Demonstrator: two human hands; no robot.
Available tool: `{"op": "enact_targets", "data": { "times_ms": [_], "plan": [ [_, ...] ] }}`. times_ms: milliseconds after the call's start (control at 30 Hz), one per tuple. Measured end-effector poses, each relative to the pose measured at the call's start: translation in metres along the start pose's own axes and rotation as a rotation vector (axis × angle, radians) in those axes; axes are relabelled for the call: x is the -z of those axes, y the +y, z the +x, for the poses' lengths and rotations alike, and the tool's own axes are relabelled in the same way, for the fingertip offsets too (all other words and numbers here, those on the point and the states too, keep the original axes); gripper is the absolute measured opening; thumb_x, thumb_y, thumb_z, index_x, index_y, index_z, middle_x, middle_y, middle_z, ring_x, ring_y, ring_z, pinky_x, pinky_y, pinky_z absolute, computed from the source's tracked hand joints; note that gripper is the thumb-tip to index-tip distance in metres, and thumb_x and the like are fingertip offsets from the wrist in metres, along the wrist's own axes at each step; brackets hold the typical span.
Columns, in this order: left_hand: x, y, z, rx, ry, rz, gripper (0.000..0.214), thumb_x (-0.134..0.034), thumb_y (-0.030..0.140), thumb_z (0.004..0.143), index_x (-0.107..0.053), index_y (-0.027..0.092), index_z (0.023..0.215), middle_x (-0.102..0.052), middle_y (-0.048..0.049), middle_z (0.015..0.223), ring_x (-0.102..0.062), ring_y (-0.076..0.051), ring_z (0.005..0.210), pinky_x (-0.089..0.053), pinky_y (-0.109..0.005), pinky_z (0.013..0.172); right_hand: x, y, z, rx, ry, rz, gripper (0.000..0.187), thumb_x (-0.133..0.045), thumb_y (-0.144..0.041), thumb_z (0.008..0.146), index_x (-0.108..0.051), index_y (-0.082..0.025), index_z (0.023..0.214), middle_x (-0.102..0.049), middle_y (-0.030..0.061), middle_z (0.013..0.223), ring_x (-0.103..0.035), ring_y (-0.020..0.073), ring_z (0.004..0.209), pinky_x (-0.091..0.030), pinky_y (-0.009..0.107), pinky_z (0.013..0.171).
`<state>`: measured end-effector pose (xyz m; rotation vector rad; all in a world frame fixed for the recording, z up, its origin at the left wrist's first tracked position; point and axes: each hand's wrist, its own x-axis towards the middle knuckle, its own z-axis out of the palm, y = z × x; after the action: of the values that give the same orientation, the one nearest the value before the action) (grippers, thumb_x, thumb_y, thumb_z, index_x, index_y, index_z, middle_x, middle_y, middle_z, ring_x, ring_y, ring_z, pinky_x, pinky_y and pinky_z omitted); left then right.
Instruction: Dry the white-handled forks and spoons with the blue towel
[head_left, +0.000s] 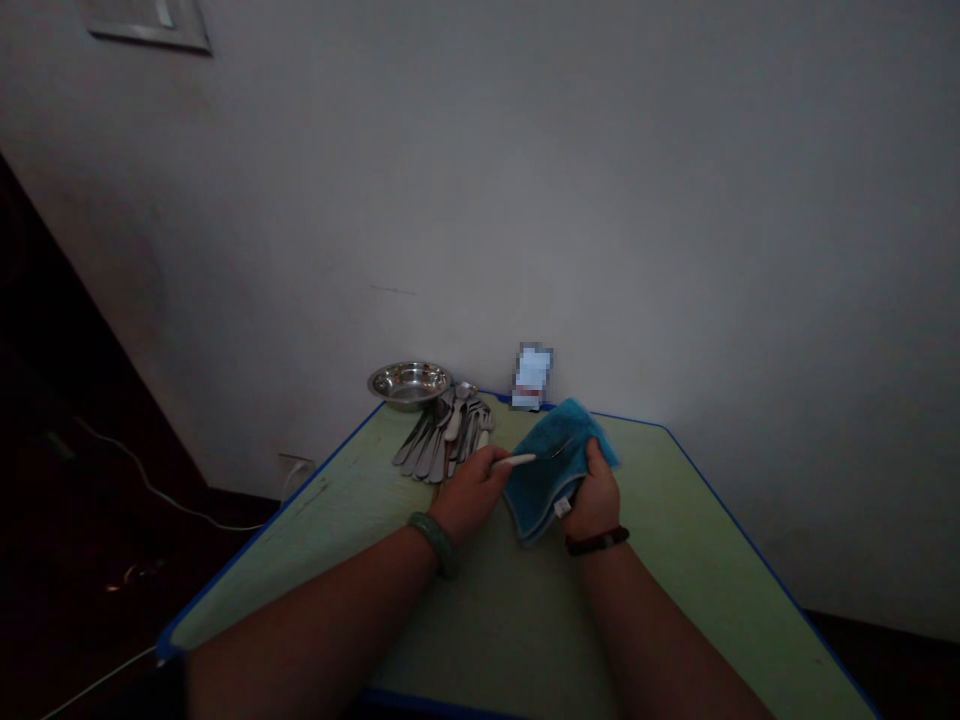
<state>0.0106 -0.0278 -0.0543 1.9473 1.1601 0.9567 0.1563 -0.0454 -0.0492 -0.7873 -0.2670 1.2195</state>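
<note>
My left hand (472, 492), with a green bangle at the wrist, is closed on the white handle of a fork (517, 460). The fork's metal end points right and lies against a blue cloth (541, 490). My right hand (596, 495), wearing a dark bracelet, grips that cloth by its right side, thumb on top; a small white label shows near the fingers. Beyond my left hand lies a pile of metal cutlery (431, 455), forks and spoons among it, some with white handles. Both hands are above the table.
A shiny metal bowl (409, 384) stands at the table's back left corner, beside the cutlery. A phone-like upright object (532, 376), blurred out, leans at the back edge by the wall. The pale green table (660, 580) has blue edging. A white cable (172, 502) runs at the left.
</note>
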Motion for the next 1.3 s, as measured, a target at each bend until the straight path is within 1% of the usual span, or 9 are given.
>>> {"op": "enact_targets", "data": {
  "times_ms": [200,300,433,567,767,867,967,1100,1300],
  "plan": [
    [-0.001,0.005,-0.002,0.009,0.007,0.017,0.025,-0.042,0.034,0.074,-0.052,0.019,0.091,-0.057,-0.0027,0.089,-0.051,-0.016,0.082,-0.039,-0.026,0.072,-0.002,-0.003,-0.002,-0.028,-0.003,-0.005,0.035,-0.053,-0.042,0.067,-0.059,-0.015,0.090,-0.068,0.0035,0.073,-0.063,0.0169,0.061,-0.051,0.033,0.065],
    [-0.002,0.006,-0.003,0.014,0.006,-0.009,0.024,-0.043,0.033,0.073,-0.052,0.019,0.091,-0.056,-0.0020,0.088,-0.052,-0.015,0.080,-0.040,-0.025,0.071,-0.004,-0.004,-0.005,-0.043,0.004,-0.012,0.033,-0.051,-0.041,0.069,-0.060,-0.015,0.087,-0.068,0.0034,0.072,-0.063,0.0167,0.061,-0.050,0.033,0.066],
    [-0.003,0.007,-0.003,0.010,0.038,-0.051,0.024,-0.044,0.032,0.072,-0.050,0.019,0.091,-0.056,-0.0014,0.088,-0.052,-0.014,0.078,-0.040,-0.025,0.069,-0.005,-0.005,-0.007,-0.071,0.019,-0.025,0.031,-0.052,-0.041,0.068,-0.061,-0.015,0.085,-0.068,0.0037,0.070,-0.063,0.0173,0.061,-0.050,0.033,0.066],
    [-0.002,0.007,-0.003,0.021,0.054,-0.028,0.022,-0.046,0.030,0.070,-0.050,0.019,0.088,-0.055,-0.0010,0.085,-0.052,-0.015,0.077,-0.040,-0.026,0.068,-0.004,-0.004,-0.007,-0.076,0.016,-0.026,0.032,-0.053,-0.040,0.068,-0.061,-0.015,0.085,-0.068,0.0036,0.069,-0.063,0.0176,0.059,-0.051,0.034,0.065],
    [-0.002,0.005,-0.003,-0.030,0.014,-0.012,0.017,-0.045,0.027,0.071,-0.047,0.019,0.086,-0.052,0.0003,0.081,-0.051,-0.014,0.075,-0.040,-0.026,0.066,-0.002,-0.002,-0.004,-0.040,0.015,-0.016,0.035,-0.052,-0.043,0.067,-0.061,-0.014,0.085,-0.068,0.0042,0.071,-0.063,0.0175,0.062,-0.050,0.033,0.066],
    [-0.002,0.005,-0.003,-0.029,-0.023,-0.010,0.017,-0.045,0.028,0.071,-0.046,0.019,0.086,-0.053,-0.0001,0.082,-0.050,-0.014,0.076,-0.039,-0.026,0.067,0.001,-0.002,-0.002,-0.039,-0.003,-0.016,0.034,-0.052,-0.044,0.067,-0.061,-0.016,0.082,-0.068,0.0029,0.067,-0.062,0.0167,0.059,-0.050,0.032,0.065],
    [-0.002,0.006,-0.004,-0.020,-0.060,0.007,0.016,-0.045,0.028,0.071,-0.046,0.019,0.084,-0.054,0.0000,0.080,-0.051,-0.014,0.074,-0.039,-0.026,0.064,0.002,-0.002,-0.001,-0.038,0.007,-0.003,0.034,-0.055,-0.044,0.065,-0.061,-0.015,0.082,-0.067,0.0025,0.065,-0.061,0.0161,0.054,-0.050,0.032,0.064],
    [-0.002,0.011,-0.007,-0.008,-0.062,0.064,0.013,-0.046,0.029,0.071,-0.046,0.020,0.081,-0.055,0.0004,0.076,-0.051,-0.014,0.070,-0.037,-0.025,0.059,0.000,-0.003,-0.003,-0.066,-0.001,0.006,0.035,-0.053,-0.044,0.066,-0.060,-0.015,0.084,-0.067,0.0029,0.066,-0.061,0.0157,0.055,-0.050,0.032,0.064],
    [0.000,0.013,-0.007,-0.014,-0.054,0.093,0.014,-0.048,0.027,0.069,-0.049,0.019,0.081,-0.056,-0.0008,0.081,-0.051,-0.015,0.074,-0.038,-0.026,0.063,-0.005,-0.007,-0.008,-0.061,-0.034,0.031,0.032,-0.050,-0.043,0.069,-0.060,-0.016,0.084,-0.068,0.0030,0.071,-0.062,0.0164,0.061,-0.048,0.034,0.069]
  ]
}}
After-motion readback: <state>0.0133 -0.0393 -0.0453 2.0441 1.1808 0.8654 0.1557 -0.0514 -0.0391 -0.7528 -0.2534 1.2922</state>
